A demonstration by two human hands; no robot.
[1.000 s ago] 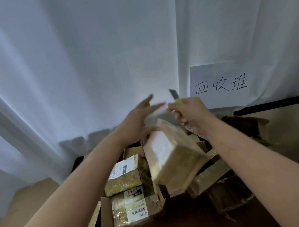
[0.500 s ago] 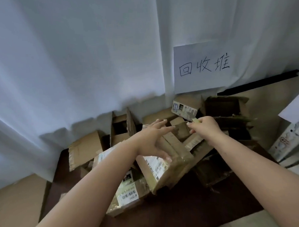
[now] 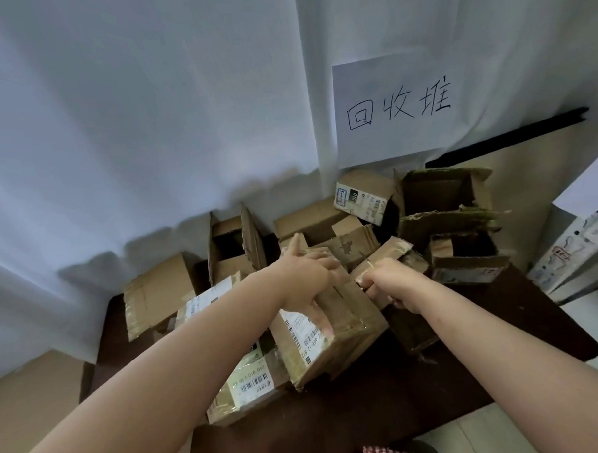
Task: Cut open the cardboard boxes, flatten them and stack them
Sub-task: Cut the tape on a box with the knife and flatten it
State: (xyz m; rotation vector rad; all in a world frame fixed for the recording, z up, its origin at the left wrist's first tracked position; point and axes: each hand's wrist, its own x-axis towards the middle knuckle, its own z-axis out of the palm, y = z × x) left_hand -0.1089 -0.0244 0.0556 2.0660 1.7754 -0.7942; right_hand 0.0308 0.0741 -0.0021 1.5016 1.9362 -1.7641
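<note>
A taped cardboard box (image 3: 347, 333) with a white barcode label lies tilted on top of a pile of boxes. My left hand (image 3: 303, 281) grips its far upper edge, thumb raised, fingers wrapped down onto the label side. My right hand (image 3: 391, 282) is a fist at the box's upper right edge, curled round a box cutter (image 3: 369, 263). Only a thin sliver of the cutter shows above the knuckles; its blade is hidden. Under the held box lies another labelled box (image 3: 249, 382).
Opened and torn boxes (image 3: 443, 199) crowd the back of a dark brown table (image 3: 501, 337); a closed one (image 3: 156, 294) sits at the left. A white curtain with a handwritten paper sign (image 3: 392, 109) hangs behind. White items (image 3: 579, 248) stand at the right edge.
Both hands and the box have come down from in front of the curtain onto the pile. The cutter blade, seen pointing up earlier, is now hidden at the box's top edge.
</note>
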